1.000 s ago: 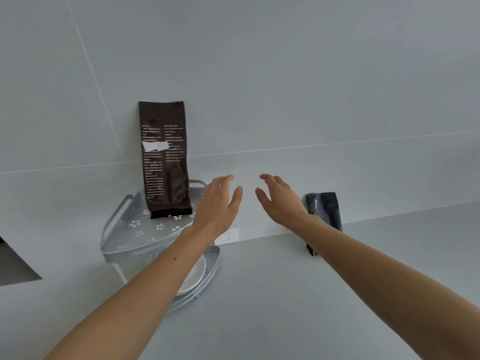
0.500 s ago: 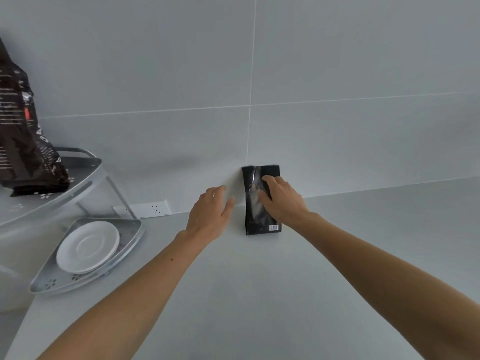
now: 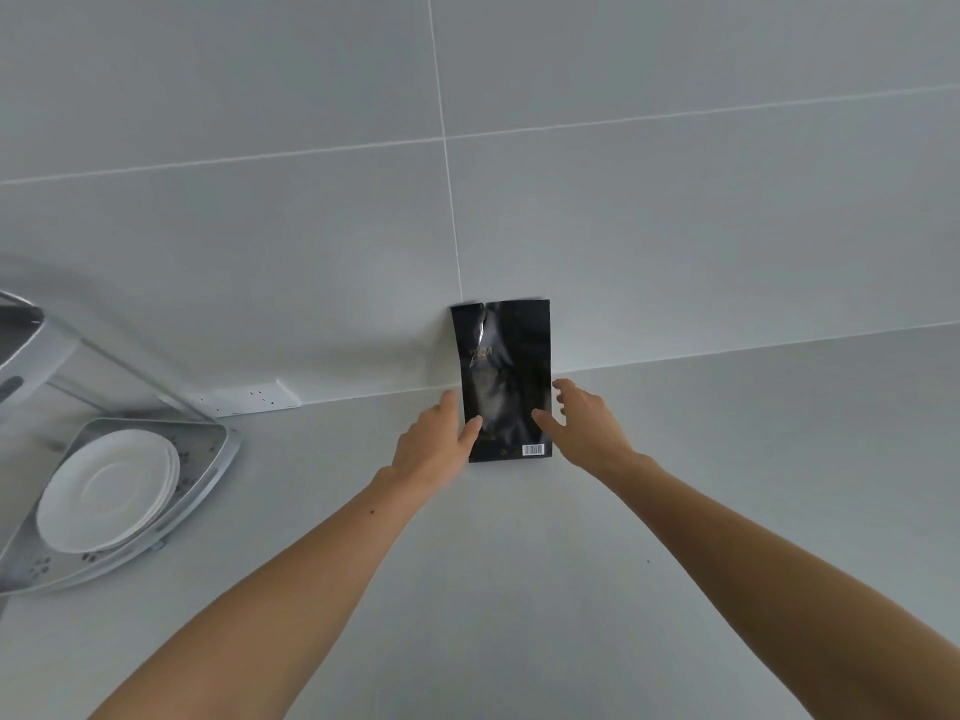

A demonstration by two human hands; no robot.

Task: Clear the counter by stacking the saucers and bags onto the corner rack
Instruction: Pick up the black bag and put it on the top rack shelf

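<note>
A black bag (image 3: 506, 381) stands on the grey counter (image 3: 519, 589), leaning back against the tiled wall (image 3: 675, 226), with a small barcode at its lower right corner. The left hand (image 3: 434, 446) presses its thumb onto the bag's lower left edge, its fingers behind that edge; the right hand (image 3: 584, 426) is spread wide at the bag's right edge, thumb on the bag's face, not closed around it. Well to the left, the corner rack (image 3: 208, 459) sits on the counter, its lower shelf holding a stack of white saucers (image 3: 106, 491). A white wall socket (image 3: 249, 400) lies between rack and bag, and the counter between them is bare.
</note>
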